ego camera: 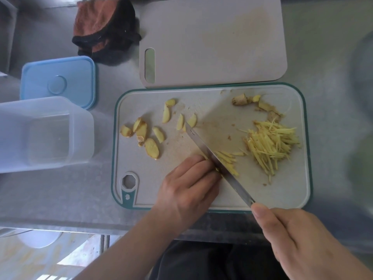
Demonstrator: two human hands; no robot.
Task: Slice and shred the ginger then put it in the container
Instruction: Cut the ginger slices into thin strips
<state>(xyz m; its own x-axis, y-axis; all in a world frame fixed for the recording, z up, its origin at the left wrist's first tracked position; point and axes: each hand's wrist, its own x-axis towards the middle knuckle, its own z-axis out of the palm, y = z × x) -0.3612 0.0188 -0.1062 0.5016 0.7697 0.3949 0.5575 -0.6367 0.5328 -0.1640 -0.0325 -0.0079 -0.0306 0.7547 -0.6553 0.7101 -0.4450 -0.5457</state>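
Pale yellow ginger (221, 162) is pinned on the board (212, 190) under the curled left hand (187, 186), so the knife (220, 164), gripped by the right hand (298, 243), can be drawn alongside the knuckles. Shreds (271, 144) are heaped right, slices (151, 136) left uncut beside the empty container (46, 134).

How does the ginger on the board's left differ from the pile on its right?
The left ginger slices are flat ovals, scattered apart; the shredded pile is thin matchsticks heaped together. Some slices keep brown skin edges; the shreds look all yellow. Both lie on the teal-rimmed cutting board.

Ginger slices (151, 132), shreds (272, 142) beside empty container (46, 132)
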